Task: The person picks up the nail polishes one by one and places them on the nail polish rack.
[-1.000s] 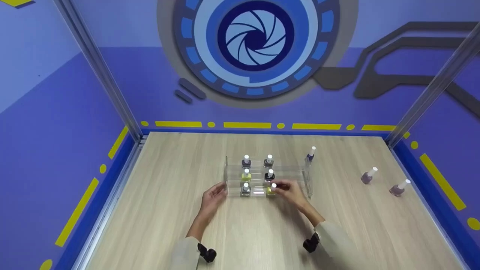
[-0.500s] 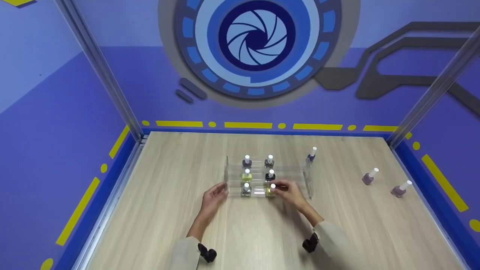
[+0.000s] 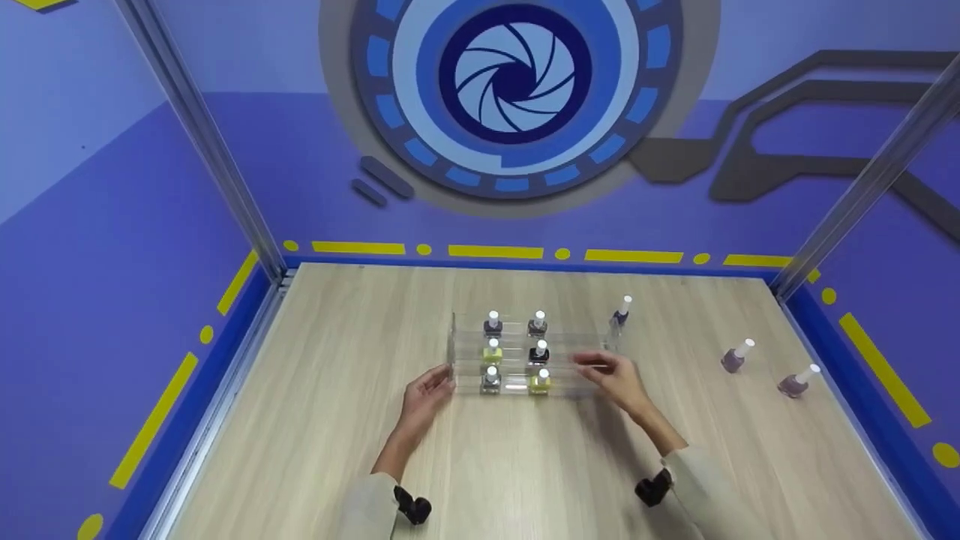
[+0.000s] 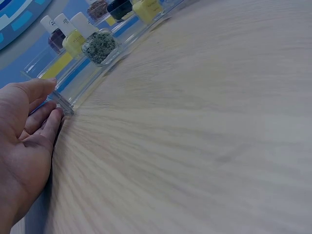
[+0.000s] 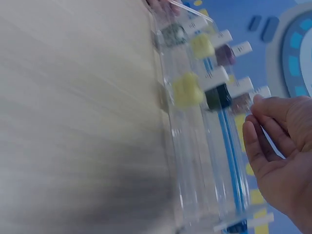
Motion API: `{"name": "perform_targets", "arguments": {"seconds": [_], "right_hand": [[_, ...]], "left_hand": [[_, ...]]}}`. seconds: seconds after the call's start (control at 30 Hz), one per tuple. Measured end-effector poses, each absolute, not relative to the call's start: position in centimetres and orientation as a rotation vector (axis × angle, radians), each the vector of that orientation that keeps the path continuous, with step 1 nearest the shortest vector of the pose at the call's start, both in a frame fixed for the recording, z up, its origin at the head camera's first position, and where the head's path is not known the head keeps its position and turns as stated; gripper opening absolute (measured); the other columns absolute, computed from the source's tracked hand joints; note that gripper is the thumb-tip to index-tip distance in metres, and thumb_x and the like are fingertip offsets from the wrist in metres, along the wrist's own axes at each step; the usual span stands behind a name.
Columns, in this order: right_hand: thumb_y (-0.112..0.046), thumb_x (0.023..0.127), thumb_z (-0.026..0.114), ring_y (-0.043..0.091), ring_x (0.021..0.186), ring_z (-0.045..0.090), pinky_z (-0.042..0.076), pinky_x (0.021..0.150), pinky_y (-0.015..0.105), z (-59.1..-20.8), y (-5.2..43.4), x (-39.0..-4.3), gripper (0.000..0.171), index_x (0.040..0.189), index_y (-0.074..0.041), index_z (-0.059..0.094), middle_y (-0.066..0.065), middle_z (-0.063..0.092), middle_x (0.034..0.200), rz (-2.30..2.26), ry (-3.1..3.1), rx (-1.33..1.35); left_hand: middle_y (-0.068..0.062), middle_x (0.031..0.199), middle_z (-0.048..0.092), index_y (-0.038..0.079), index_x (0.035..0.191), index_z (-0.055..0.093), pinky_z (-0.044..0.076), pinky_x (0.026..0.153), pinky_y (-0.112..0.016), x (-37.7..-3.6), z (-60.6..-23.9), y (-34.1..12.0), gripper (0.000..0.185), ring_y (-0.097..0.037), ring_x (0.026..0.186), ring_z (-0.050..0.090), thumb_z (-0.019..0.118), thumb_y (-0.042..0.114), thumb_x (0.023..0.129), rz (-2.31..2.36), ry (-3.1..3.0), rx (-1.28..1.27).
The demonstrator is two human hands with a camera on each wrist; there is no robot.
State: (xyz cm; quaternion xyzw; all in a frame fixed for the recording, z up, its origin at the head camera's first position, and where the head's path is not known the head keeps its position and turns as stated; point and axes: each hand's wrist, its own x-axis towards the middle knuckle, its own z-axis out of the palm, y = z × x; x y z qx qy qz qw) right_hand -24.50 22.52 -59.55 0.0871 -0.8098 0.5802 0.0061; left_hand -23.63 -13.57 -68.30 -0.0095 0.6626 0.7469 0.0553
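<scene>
A clear stepped acrylic rack [image 3: 585,341] stands mid-table with several nail polish bottles in two columns. The front row has a glitter bottle [image 3: 491,379] and a yellow bottle [image 3: 540,381]. My left hand [image 3: 442,380] is open, and its straight fingertips [image 4: 54,117] touch the rack's left front corner [image 4: 64,106]. My right hand [image 3: 596,367] hovers with loosely spread fingers at the rack's empty right half, a little right of the yellow bottle [image 5: 187,90]. It holds nothing, as the right wrist view confirms for the hand [image 5: 261,122].
A purple bottle [image 3: 620,309] stands behind the rack's right end. Two mauve bottles [image 3: 736,354] [image 3: 796,381] stand near the table's right side. Blue walls and metal posts [image 3: 225,172] close in the wooden table [image 3: 337,450].
My right hand let go of the yellow bottle, which stays on the front step, and moved right along the rack. The left hand has stayed at the rack's left corner.
</scene>
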Motion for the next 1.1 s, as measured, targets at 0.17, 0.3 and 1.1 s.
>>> {"name": "perform_targets", "arguments": {"seconds": [0.17,0.3,1.1], "right_hand": [[-0.006,0.095,0.072,0.003,0.092,0.07,0.057,0.079,0.013,-59.1,26.6,-23.9,0.021,0.114,0.004,0.074,0.023,0.075,0.113,1.743,-2.515,0.105],[-0.007,0.095,0.071,-0.003,0.086,0.069,0.058,0.076,0.013,-58.6,30.7,-23.3,0.024,0.114,0.008,0.072,0.022,0.076,0.111,1.69,-2.46,0.047],[-0.012,0.099,0.066,-0.008,0.077,0.068,0.057,0.069,0.007,-58.4,45.3,-19.3,0.015,0.098,-0.025,0.073,-0.023,0.071,0.08,1.871,-2.074,-0.674]], "left_hand": [[-0.024,0.154,0.048,-0.003,0.147,0.048,0.052,0.108,-0.025,-23.6,-68.3,-13.6,0.051,-0.036,0.144,0.047,0.062,0.013,0.102,2.253,1.997,-0.011],[-0.024,0.154,0.048,-0.003,0.147,0.048,0.051,0.11,-0.027,-23.6,-68.2,-13.6,0.051,-0.037,0.145,0.046,0.063,0.013,0.102,2.259,1.998,-0.005],[-0.023,0.152,0.052,-0.002,0.146,0.051,0.051,0.111,-0.03,-23.4,-68.0,-13.6,0.048,-0.039,0.144,0.047,0.063,0.016,0.102,2.191,2.104,-0.071]]}}
